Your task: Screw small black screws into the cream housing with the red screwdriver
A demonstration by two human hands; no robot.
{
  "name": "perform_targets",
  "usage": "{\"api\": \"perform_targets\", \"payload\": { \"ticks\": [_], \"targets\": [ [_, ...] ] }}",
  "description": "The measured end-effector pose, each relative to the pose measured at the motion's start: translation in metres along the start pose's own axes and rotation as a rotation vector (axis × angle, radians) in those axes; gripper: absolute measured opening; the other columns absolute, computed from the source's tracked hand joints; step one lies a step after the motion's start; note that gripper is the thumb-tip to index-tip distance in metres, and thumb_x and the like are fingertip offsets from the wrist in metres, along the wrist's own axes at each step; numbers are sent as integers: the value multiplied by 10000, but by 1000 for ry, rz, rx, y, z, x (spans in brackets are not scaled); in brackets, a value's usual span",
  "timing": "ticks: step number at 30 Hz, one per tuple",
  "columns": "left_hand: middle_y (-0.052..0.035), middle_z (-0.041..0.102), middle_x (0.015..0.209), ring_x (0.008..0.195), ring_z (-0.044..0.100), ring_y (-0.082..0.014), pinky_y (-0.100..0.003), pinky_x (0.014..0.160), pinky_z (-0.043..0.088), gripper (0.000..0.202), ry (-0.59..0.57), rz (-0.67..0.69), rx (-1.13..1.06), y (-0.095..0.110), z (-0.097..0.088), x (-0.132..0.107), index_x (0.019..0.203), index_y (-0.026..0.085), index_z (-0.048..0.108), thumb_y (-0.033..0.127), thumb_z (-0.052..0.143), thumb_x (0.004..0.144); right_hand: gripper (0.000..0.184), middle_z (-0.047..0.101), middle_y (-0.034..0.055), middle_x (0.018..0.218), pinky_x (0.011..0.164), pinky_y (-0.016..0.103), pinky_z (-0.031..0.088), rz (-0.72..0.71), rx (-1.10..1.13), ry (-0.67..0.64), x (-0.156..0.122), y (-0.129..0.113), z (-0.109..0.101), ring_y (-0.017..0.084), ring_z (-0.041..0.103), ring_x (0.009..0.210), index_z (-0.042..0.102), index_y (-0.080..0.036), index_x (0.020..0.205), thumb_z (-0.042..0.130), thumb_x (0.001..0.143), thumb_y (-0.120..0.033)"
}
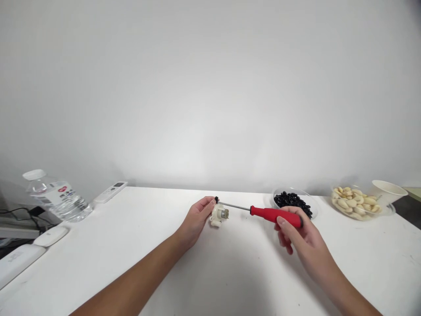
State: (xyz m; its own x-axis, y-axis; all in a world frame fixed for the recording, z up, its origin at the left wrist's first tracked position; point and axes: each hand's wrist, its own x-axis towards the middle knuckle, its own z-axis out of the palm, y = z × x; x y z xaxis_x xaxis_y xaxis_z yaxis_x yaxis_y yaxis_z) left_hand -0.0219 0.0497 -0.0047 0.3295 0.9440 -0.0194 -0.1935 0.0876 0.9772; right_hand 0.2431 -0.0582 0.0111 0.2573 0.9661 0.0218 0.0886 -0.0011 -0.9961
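My left hand is closed on a small cream plastic housing with a metal motor, held above the white table. A small black piece sits at the top of the housing by my left fingertips. My right hand grips the red handle of a screwdriver. Its metal shaft points left, and the tip reaches the black piece near the top of the housing. Whether the tip sits in a screw is too small to tell.
At the right stand a clear bowl of black seeds, a clear bowl of pale nuts in shells and a paper cup. A water bottle, a white remote control and white devices lie at the left. A wall rises behind.
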Motion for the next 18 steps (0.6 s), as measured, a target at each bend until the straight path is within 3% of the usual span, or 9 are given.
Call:
{"api": "perform_targets", "payload": {
  "ticks": [4, 6, 13, 18],
  "targets": [
    [-2, 573, 820, 698, 502, -126, -242, 649, 453, 323, -3, 3, 15, 1, 1, 0, 948, 159, 663, 479, 709, 935, 500, 408, -60, 555, 504, 267, 253, 36, -167, -9, 5, 8, -7, 126, 353, 517, 513, -235, 745, 596, 921, -695],
    [-1, 571, 813, 692, 502, -125, -242, 649, 448, 317, 1, 4, 29, 0, 1, 0, 938, 157, 661, 471, 707, 938, 564, 375, -61, 549, 509, 266, 228, 62, -195, 13, 8, 11, -10, 116, 313, 521, 454, -223, 672, 589, 917, -712],
    [-12, 631, 928, 777, 556, -140, -236, 690, 440, 331, 50, 40, 85, -8, 4, -3, 1071, 192, 679, 507, 635, 978, 419, 618, -10, 673, 447, 251, 310, 166, 51, -43, 13, 9, -6, 144, 494, 499, 620, -235, 962, 619, 921, -653],
    [-42, 660, 973, 811, 572, -173, -269, 710, 445, 420, 32, 68, 275, -9, 8, -7, 1152, 197, 659, 572, 548, 999, 353, 616, 0, 689, 462, 243, 339, 163, 140, -71, 14, 14, -5, 131, 483, 511, 625, -220, 903, 588, 966, -566]
  ]
}}
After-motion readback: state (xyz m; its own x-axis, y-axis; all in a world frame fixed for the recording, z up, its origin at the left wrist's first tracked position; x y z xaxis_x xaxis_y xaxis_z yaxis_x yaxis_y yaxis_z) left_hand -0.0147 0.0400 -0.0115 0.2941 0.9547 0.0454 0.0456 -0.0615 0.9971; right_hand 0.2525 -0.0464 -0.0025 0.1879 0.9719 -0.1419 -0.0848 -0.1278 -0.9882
